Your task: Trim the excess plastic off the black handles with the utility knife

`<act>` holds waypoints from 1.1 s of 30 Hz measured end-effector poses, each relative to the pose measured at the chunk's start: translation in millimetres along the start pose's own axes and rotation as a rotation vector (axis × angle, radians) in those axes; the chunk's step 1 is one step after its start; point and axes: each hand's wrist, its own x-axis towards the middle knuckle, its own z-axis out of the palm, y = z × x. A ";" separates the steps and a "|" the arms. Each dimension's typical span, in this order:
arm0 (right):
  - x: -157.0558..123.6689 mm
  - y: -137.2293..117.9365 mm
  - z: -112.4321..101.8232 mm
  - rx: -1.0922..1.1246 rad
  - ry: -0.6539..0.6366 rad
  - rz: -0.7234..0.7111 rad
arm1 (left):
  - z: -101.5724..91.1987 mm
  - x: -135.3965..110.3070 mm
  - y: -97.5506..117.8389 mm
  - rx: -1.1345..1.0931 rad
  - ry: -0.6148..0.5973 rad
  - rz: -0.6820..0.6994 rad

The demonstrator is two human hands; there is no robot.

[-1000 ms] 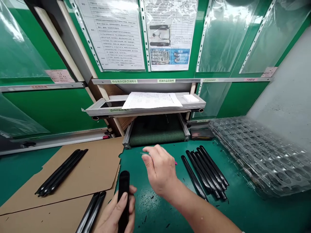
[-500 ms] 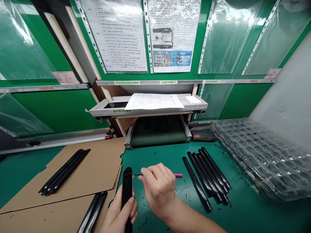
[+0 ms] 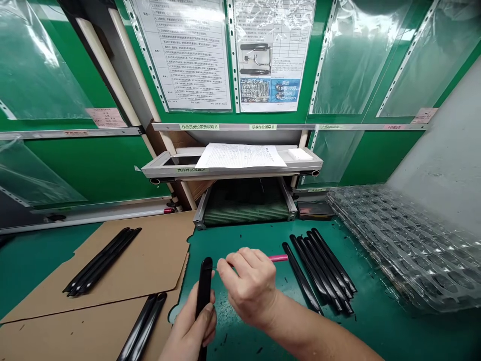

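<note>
My left hand (image 3: 197,321) is closed round a long black plastic strip (image 3: 205,288) with a rounded upper end, held nearly upright above the table. Just to its right, my right hand (image 3: 250,286) grips a slim pink-handled tool (image 3: 278,258), whose handle sticks out on the far side of the fist. The tool's thin shaft is mostly hidden by the fingers, and I cannot tell whether its tip touches the strip. Several matching black strips (image 3: 323,271) lie side by side on the right; others (image 3: 103,260) rest on the cardboard (image 3: 158,245) at left.
Clear plastic blister trays (image 3: 406,245) are stacked at the right. A small conveyor belt (image 3: 246,205) sits at the back, under a metal shelf (image 3: 233,173) bearing a paper sheet (image 3: 240,155). Black shavings are scattered on the green table (image 3: 225,238).
My right hand has shifted slightly right and up, its tool handle now tilted. The shaft that reached the strip's upper end is now largely hidden. The strip has turned and leans slightly right.
</note>
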 end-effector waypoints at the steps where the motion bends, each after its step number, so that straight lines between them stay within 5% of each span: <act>1: 1.2 4.2 -2.5 0.029 -0.079 -0.008 | -2.1 0.9 -0.8 0.002 -0.004 -0.008; 3: 2.7 14.1 -8.2 0.134 -0.271 0.082 | -7.8 2.9 -1.8 0.050 -0.006 0.005; 5: 2.8 23.7 -13.8 0.358 -0.432 0.371 | -14.9 5.9 -2.6 0.171 0.046 0.094; 8: 0.0 30.2 -19.2 0.916 -0.616 0.858 | -26.4 15.4 -3.4 0.500 0.079 0.350; 10: -3.4 26.6 -20.5 1.204 -0.736 0.957 | -34.5 26.5 -2.1 0.755 -0.007 0.545; 13: -11.6 11.4 -20.7 1.290 -0.754 0.989 | -46.1 46.4 5.0 0.945 -0.034 0.775; 15: -20.0 -3.1 -19.9 1.169 -0.603 0.968 | -50.3 56.5 11.2 0.853 0.198 0.813; 18: -36.7 -28.0 -15.0 0.874 -0.306 0.781 | -44.4 59.3 15.7 0.302 0.602 0.571; 21: -53.5 -50.4 -7.9 0.699 -0.188 0.590 | -26.3 49.6 14.1 -0.242 0.525 0.253; 25: -65.2 -61.6 -10.2 0.667 -0.450 0.488 | -11.7 39.3 17.6 -0.662 0.302 0.093; 29: -64.6 -50.2 -22.0 0.793 -0.804 0.525 | -21.4 40.9 22.6 -0.638 0.270 0.164; 33: -66.2 -41.4 -27.4 0.781 -0.905 0.560 | -29.4 41.8 17.4 -0.554 0.331 0.190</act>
